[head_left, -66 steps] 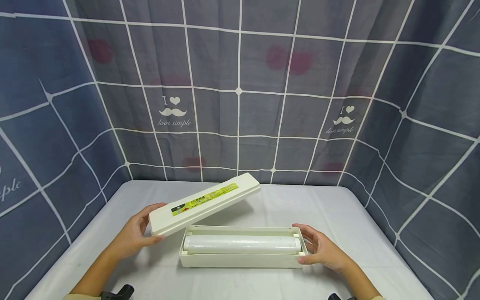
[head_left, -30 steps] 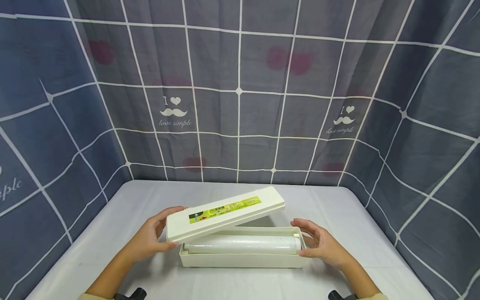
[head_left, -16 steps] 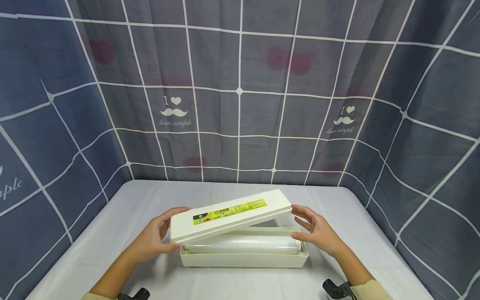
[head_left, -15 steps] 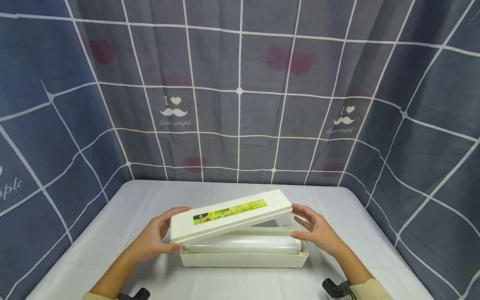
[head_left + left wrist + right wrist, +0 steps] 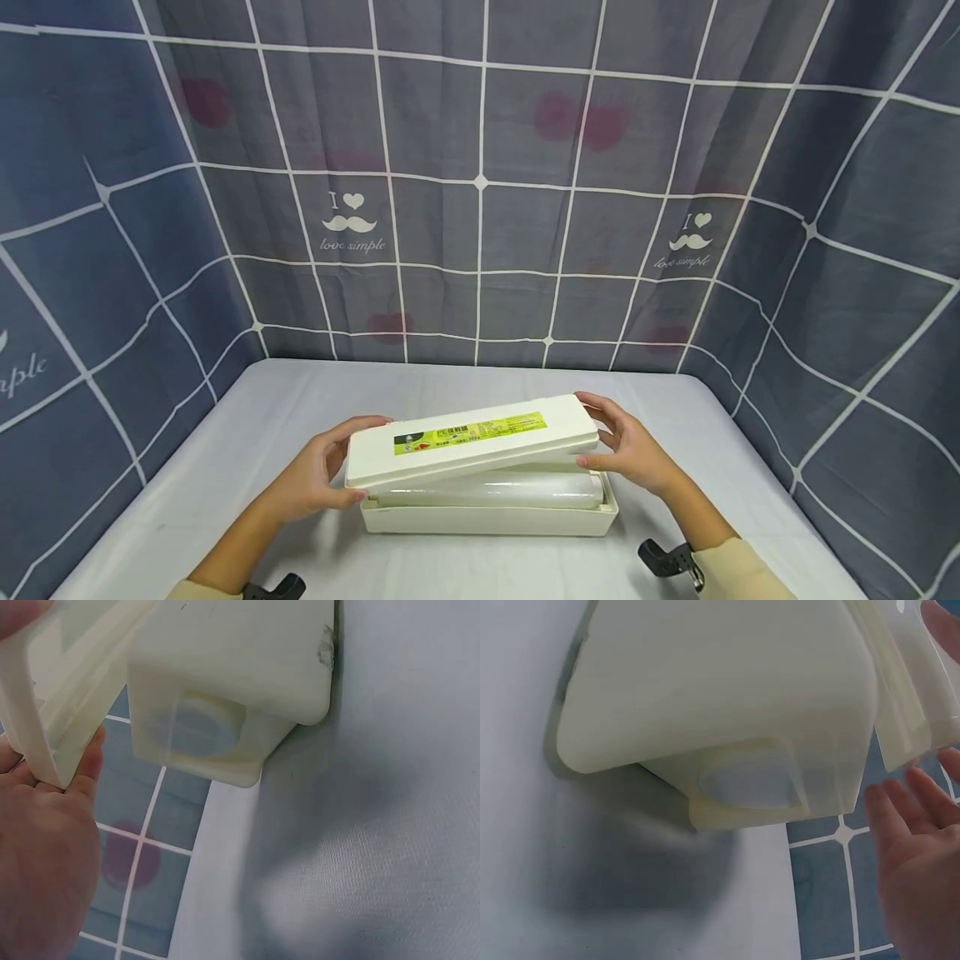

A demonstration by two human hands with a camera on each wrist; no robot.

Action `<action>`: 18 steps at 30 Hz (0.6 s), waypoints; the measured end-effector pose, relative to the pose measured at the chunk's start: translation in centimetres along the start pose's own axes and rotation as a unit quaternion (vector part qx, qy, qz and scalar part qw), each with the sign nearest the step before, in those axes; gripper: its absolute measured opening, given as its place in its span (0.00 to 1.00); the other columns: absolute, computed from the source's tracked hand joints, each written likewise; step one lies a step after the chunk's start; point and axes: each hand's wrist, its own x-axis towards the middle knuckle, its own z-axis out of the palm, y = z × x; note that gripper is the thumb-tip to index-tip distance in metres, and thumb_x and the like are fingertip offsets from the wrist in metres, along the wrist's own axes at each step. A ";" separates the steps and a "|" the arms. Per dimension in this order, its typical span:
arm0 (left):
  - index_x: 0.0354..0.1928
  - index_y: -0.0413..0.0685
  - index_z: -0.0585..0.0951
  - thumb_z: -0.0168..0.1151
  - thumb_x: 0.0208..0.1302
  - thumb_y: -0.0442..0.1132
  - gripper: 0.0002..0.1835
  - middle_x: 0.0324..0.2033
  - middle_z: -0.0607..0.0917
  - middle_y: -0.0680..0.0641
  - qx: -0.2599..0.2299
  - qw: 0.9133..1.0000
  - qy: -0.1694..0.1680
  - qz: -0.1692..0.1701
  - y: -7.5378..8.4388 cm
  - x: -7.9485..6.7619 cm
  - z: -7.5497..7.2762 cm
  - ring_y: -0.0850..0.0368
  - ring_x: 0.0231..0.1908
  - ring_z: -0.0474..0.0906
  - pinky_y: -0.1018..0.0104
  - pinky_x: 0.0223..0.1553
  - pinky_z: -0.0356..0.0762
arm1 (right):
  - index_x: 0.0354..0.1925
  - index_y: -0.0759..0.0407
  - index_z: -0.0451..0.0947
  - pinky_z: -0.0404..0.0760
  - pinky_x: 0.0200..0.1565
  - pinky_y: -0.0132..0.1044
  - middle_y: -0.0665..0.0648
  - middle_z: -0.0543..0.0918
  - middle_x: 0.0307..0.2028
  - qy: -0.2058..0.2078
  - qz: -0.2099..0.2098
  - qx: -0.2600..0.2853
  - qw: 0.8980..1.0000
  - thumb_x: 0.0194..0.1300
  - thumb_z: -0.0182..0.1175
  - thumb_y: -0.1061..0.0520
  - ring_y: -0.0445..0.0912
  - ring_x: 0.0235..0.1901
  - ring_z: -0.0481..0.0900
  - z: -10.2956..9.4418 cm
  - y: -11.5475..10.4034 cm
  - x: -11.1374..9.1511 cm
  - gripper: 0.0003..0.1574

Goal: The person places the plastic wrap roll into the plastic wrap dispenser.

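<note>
Aslant, white lid [image 5: 472, 443], in left hand [image 5: 315, 473]

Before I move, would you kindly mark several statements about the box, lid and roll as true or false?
1. The roll lies in the box. True.
2. The left hand holds the lid. True.
3. The lid lies flat on the box. False: it is tilted, its right end raised.
4. A label is on the lid's top. True.
5. The box lies upside down. False: its open side faces up.
</note>
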 end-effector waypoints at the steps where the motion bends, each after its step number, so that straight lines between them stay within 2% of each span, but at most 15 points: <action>1: 0.72 0.34 0.66 0.73 0.48 0.22 0.46 0.67 0.74 0.35 -0.001 1.000 -0.002 -0.002 0.0 0.0 0.0 0.56 0.63 0.75 0.74 0.63 0.74 | 0.77 0.61 0.57 0.72 0.64 0.20 0.66 0.65 0.74 -0.005 0.000 0.002 1.000 0.53 0.77 0.64 0.33 0.67 0.69 -0.1 0.0 0.0 0.60; 6: 0.73 0.34 0.66 0.73 0.49 0.23 0.46 0.67 0.74 0.35 -0.012 1.000 -0.010 -0.010 -0.2 0.1 0.1 0.56 0.62 0.75 0.72 0.61 0.76 | 0.78 0.60 0.55 0.71 0.64 0.21 0.64 0.65 0.73 -0.025 0.003 0.003 1.000 0.54 0.77 0.63 0.34 0.67 0.69 -0.4 0.0 0.3 0.61; 13: 0.73 0.37 0.67 0.73 0.48 0.24 0.46 0.68 0.73 0.36 -0.033 0.998 -0.012 -0.043 0.1 0.2 0.4 0.58 0.64 0.74 0.72 0.63 0.74 | 0.79 0.60 0.54 0.79 0.61 0.29 0.66 0.60 0.76 -0.064 0.016 0.028 0.997 0.51 0.78 0.65 0.34 0.67 0.70 -0.8 0.1 0.7 0.64; 18: 0.73 0.37 0.67 0.73 0.47 0.25 0.46 0.68 0.74 0.36 -0.036 0.998 -0.018 -0.042 0.1 0.3 0.4 0.57 0.64 0.74 0.72 0.64 0.73 | 0.77 0.58 0.58 0.83 0.57 0.33 0.64 0.63 0.75 -0.074 0.042 0.035 0.996 0.48 0.80 0.64 0.37 0.63 0.74 -0.8 0.0 0.6 0.64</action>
